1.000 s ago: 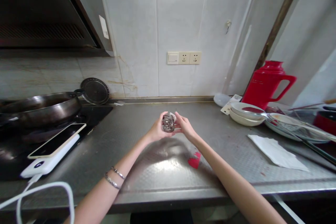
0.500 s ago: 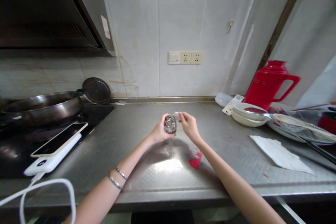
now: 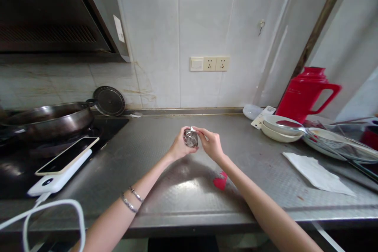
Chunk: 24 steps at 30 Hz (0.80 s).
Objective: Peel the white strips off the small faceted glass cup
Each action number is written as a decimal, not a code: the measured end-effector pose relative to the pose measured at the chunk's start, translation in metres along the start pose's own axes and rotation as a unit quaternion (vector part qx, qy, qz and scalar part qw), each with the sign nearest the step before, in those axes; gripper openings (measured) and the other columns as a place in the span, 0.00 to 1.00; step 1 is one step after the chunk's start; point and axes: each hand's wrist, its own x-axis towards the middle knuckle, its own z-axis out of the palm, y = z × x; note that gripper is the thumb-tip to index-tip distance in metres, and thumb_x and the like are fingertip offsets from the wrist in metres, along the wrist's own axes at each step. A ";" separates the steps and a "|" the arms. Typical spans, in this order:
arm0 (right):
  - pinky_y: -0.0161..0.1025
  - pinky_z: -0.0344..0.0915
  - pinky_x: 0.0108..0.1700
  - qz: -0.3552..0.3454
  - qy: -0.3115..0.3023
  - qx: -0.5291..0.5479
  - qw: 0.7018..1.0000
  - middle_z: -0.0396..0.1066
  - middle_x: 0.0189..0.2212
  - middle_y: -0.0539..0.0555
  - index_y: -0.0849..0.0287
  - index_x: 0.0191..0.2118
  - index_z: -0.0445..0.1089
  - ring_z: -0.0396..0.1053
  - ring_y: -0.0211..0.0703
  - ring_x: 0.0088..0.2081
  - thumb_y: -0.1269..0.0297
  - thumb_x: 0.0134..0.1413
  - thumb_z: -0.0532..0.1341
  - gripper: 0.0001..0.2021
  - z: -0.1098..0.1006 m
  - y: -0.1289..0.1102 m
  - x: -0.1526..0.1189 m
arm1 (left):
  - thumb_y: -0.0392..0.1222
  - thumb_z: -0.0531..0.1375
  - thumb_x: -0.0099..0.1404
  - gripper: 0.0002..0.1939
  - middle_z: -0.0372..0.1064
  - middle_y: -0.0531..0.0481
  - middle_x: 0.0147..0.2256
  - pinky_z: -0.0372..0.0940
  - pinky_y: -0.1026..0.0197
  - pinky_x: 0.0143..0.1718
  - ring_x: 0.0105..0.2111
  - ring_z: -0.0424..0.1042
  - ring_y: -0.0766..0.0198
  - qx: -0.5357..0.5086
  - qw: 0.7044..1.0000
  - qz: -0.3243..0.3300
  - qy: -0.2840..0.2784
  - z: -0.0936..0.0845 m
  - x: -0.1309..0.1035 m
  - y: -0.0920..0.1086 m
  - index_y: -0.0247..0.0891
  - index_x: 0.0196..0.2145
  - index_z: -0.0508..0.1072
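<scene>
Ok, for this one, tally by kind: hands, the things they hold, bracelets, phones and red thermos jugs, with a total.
Hands (left hand, right hand): 2
Held things (dark glassy object, small white scrap): 2
Bracelets: 2
Phone: 1
Red thermos jug: 1
Total: 8

Compared with 0.5 s ago, the right hand [image 3: 212, 144] is farther left, its fingertips [image 3: 197, 130] back at the far edge of the small clear object [image 3: 191, 138]. The white scrap [image 3: 192, 129] in its pinch now sits at that edge, not off to the right.
</scene>
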 end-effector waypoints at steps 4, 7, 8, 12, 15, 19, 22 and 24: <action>0.38 0.70 0.45 -0.067 -0.001 -0.026 0.997 0.78 0.39 0.54 0.55 0.43 0.74 0.75 0.43 0.41 0.67 0.61 0.53 0.12 -0.002 0.001 0.000 | 0.38 0.69 0.43 0.40 0.66 0.49 0.40 0.64 0.69 0.19 0.28 0.68 0.67 -0.026 0.998 -0.048 0.009 0.001 0.001 -0.001 0.41 0.51 0.55; 0.37 0.70 0.42 -0.049 -0.004 -0.025 0.998 0.78 0.35 0.54 0.56 0.39 0.75 0.76 0.44 0.39 0.66 0.60 0.54 0.11 -0.009 -0.001 0.004 | 0.39 0.69 0.44 0.41 0.65 0.48 0.41 0.62 0.70 0.17 0.28 0.68 0.67 -0.017 0.999 -0.051 -0.005 0.002 -0.001 0.000 0.42 0.53 0.53; 0.36 0.70 0.39 -0.023 0.004 -0.019 1.000 0.78 0.33 0.54 0.57 0.36 0.76 0.76 0.44 0.36 0.65 0.60 0.55 0.11 -0.012 -0.002 0.006 | 0.39 0.69 0.44 0.42 0.65 0.48 0.42 0.62 0.70 0.18 0.28 0.68 0.67 -0.013 0.999 -0.050 -0.013 0.002 -0.002 0.000 0.42 0.53 0.52; 0.33 0.68 0.32 0.077 0.061 0.003 0.995 0.78 0.28 0.54 0.60 0.31 0.75 0.75 0.43 0.30 0.60 0.59 0.56 0.13 -0.019 -0.005 0.017 | 0.36 0.70 0.42 0.44 0.64 0.46 0.45 0.67 0.64 0.31 0.35 0.69 0.65 0.022 0.999 -0.026 -0.016 0.004 -0.005 0.005 0.41 0.53 0.53; 0.34 0.67 0.35 0.051 0.006 -0.020 0.998 0.78 0.31 0.55 0.60 0.33 0.76 0.76 0.44 0.33 0.61 0.59 0.56 0.12 -0.019 -0.006 0.025 | 0.35 0.70 0.41 0.43 0.65 0.46 0.44 0.66 0.60 0.39 0.38 0.69 0.63 0.056 0.998 -0.015 -0.023 0.006 -0.007 0.006 0.38 0.53 0.55; 0.33 0.65 0.33 -0.006 -0.169 -0.060 0.984 0.78 0.30 0.54 0.58 0.37 0.75 0.74 0.41 0.30 0.65 0.61 0.53 0.13 -0.016 -0.010 0.028 | 0.36 0.69 0.41 0.39 0.67 0.46 0.42 0.64 0.57 0.41 0.39 0.69 0.60 0.096 0.995 0.005 -0.020 0.005 -0.007 0.005 0.36 0.51 0.59; 0.33 0.66 0.35 -0.027 -0.187 -0.091 0.978 0.77 0.32 0.55 0.59 0.40 0.74 0.74 0.41 0.32 0.68 0.62 0.52 0.12 -0.015 -0.016 0.025 | 0.36 0.69 0.41 0.37 0.68 0.46 0.42 0.64 0.58 0.41 0.40 0.69 0.59 0.106 0.994 0.025 -0.013 0.003 -0.004 0.004 0.36 0.50 0.61; 0.35 0.67 0.39 -0.060 -0.187 -0.111 0.974 0.77 0.35 0.56 0.58 0.41 0.72 0.74 0.42 0.37 0.70 0.62 0.51 0.12 -0.016 -0.021 0.022 | 0.35 0.68 0.42 0.34 0.69 0.46 0.43 0.64 0.58 0.40 0.40 0.69 0.59 0.106 0.994 0.036 -0.017 0.001 -0.002 0.004 0.36 0.48 0.63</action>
